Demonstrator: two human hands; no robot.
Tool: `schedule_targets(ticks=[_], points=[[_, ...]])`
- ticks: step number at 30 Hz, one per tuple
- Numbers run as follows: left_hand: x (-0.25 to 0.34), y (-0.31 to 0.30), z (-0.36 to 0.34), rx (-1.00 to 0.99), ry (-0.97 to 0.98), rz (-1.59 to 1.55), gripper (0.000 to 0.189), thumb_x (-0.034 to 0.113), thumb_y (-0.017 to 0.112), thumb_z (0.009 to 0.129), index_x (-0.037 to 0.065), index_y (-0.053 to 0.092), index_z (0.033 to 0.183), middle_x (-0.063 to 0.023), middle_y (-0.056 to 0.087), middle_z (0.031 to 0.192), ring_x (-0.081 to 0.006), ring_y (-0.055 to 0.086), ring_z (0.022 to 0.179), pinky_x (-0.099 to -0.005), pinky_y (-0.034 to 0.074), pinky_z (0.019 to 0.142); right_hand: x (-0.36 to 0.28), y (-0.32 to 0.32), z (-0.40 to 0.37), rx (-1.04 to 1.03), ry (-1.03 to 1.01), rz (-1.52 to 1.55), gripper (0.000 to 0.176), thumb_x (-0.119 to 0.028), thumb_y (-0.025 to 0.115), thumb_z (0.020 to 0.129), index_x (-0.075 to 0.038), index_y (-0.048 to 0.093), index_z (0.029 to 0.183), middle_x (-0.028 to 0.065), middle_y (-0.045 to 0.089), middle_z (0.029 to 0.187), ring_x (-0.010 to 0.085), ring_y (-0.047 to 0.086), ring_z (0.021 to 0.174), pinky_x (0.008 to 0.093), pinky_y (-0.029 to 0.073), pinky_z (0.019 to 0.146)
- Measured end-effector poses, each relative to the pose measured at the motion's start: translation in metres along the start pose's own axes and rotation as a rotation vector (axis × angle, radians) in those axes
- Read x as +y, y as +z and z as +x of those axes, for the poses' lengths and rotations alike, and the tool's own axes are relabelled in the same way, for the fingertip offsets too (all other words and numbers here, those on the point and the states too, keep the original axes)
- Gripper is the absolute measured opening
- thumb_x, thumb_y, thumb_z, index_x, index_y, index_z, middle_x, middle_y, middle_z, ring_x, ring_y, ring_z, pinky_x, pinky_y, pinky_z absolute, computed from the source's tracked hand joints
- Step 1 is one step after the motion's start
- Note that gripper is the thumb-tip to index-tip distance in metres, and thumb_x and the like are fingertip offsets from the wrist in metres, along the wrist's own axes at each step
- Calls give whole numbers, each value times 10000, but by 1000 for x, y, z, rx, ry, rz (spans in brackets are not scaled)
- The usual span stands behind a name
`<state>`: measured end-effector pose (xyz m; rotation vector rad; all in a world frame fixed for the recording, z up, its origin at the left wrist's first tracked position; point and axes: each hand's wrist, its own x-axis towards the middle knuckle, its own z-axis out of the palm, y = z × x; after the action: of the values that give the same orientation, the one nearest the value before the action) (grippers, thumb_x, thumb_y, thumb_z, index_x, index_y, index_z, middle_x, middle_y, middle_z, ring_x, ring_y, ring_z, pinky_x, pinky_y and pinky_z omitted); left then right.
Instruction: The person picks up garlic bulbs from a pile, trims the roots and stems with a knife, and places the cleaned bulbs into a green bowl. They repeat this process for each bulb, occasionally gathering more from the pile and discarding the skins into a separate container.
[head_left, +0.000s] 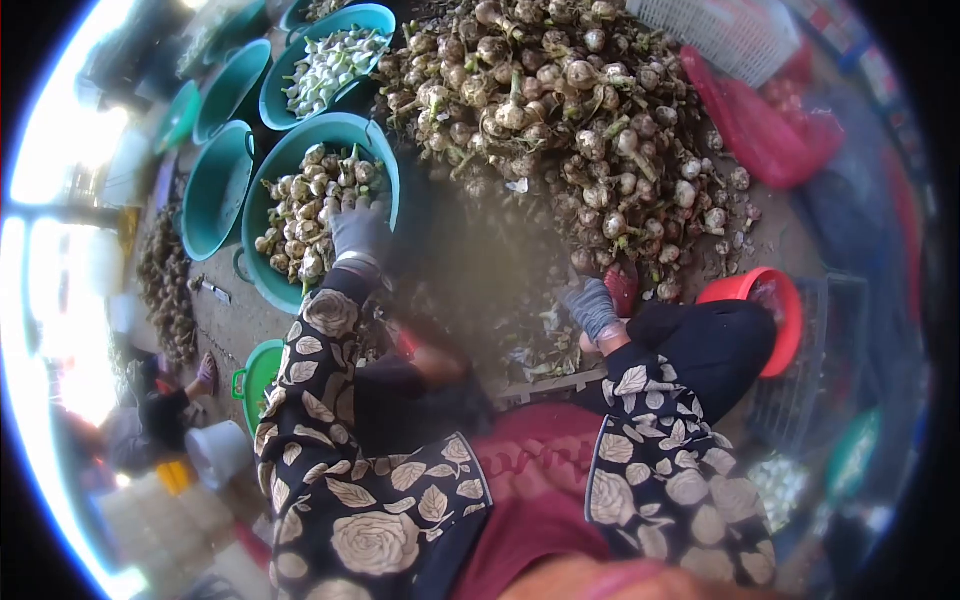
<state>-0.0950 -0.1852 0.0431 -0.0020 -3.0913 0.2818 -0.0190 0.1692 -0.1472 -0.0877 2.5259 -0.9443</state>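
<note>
My left hand (360,232), in a grey glove, reaches over the rim of a large teal basin (388,150) and touches the garlic bulbs (300,215) inside it. Its fingers point down among the bulbs, and whether they grip one is hard to see. A big heap of garlic with roots and stems (540,90) lies ahead. My right hand (590,303), also gloved in grey, is held low beside my knee, near the heap's lower edge. Its fingertips are blurred, and I cannot make out whether anything is between them.
More teal basins (218,190) stand at the left, one holding white peeled garlic (335,65). A green basin (262,372) is by my left arm. A red bucket (785,320) and a dark crate (825,350) are on the right. Another person's foot (207,372) shows far left.
</note>
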Motion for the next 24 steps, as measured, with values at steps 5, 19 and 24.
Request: schedule_targets(ticks=[5,19,24], points=[[85,-18,64,262,357,-116,285,141,544,751,133,566,1035,-78,534,1135,-287,510,1027,-430,371,895,-33,36,6,333,136,472,357,-326,691,697,13,590,740,82,554,582,187,510,530,350,430,542],[180,31,145,69,539,-56,519,421,680,660,55,515,988,-114,580,881,-309,561,894,-474,287,1003,-67,-43,-35,169,-92,213,187,-184,494,862,-43,598,798,35,508,546,179,495,466,322,421,457],[143,114,102,9,-191,-1155,499,462,616,778,41,518,1027,-27,525,551,-177,499,414,-361,465,447,-68,-52,-38,331,-244,-150,158,-234,544,791,-85,593,811,97,533,601,233,521,519,364,414,484]])
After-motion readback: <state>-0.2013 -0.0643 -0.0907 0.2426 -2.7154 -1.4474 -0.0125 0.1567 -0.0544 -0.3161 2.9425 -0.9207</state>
